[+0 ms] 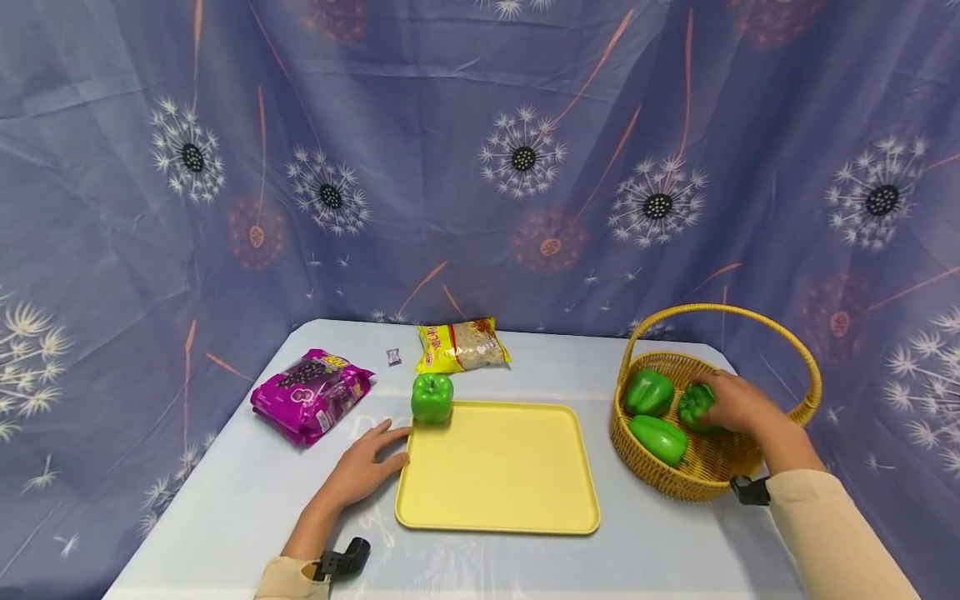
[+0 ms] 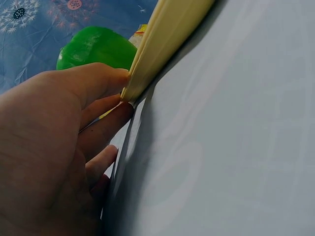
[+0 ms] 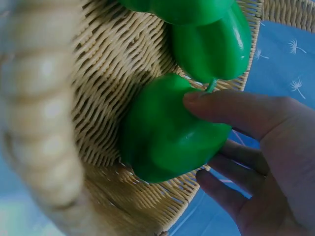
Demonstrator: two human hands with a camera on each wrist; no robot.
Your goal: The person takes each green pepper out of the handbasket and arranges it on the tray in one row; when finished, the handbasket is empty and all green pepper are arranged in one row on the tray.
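While curled round a green pepper [image 1: 696, 406] in the wicker basket [image 1: 780, 472] at three o'clock, right hand [image 1: 738, 402] could fumble it (glossy skin, partial wrap). Left hand [image 1: 367, 463], flat and relaxed, steadies the yellow tray [image 1: 498, 471]; could nudge it.

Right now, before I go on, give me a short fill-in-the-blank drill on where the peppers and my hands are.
1. The right hand grips a green pepper inside the ____.
2. The number of green peppers in the wicker basket is ____.
3. The lone pepper stands at the far left corner of the yellow ____.
4. The left hand touches the tray's ____ edge.

Missing words: basket; three; tray; left
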